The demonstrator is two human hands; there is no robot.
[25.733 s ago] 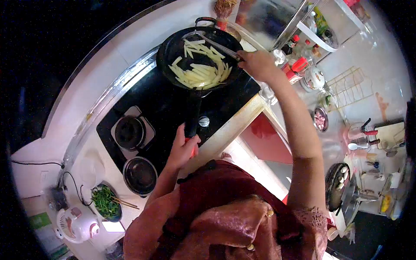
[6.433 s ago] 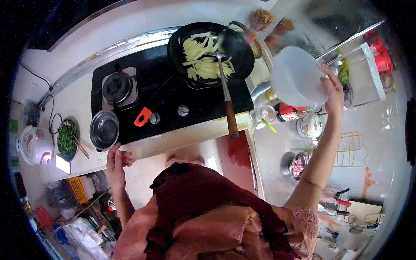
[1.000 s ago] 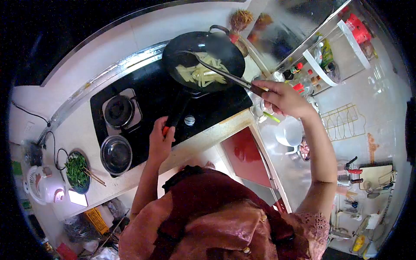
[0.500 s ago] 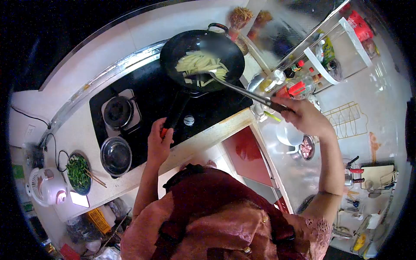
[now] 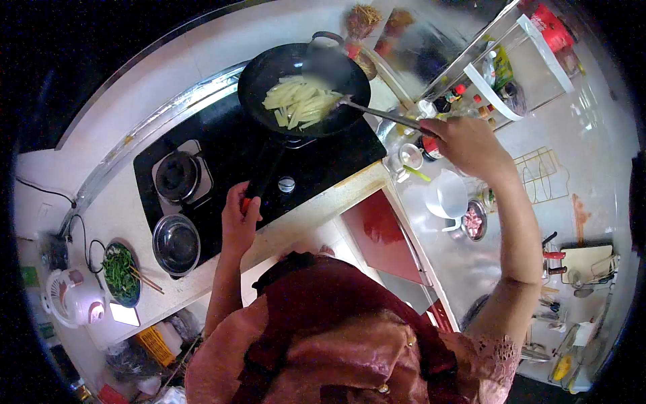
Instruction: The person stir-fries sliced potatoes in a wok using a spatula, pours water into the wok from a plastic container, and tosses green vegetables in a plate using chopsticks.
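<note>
A black wok sits over the stove at the top middle, with pale yellow strips that look like cut potato inside. My left hand is closed around the red-tipped end of the wok's long handle. In my right hand is the dark grip of a long metal cooking spatula. Its head touches the right side of the strips, and its exact shape is partly hidden there. A grey blur, perhaps steam or a lens smudge, covers the wok's upper right.
A second burner and a lidded glass-looking bowl are to the left. Leafy greens with chopsticks lie in a dish beside a white appliance. At right stand a white pot, a bowl of pink meat and several bottles.
My right hand has moved up and slightly right. The spatula head has shifted toward the wok's right side, and the strips lie differently. My left hand still grips the handle.
</note>
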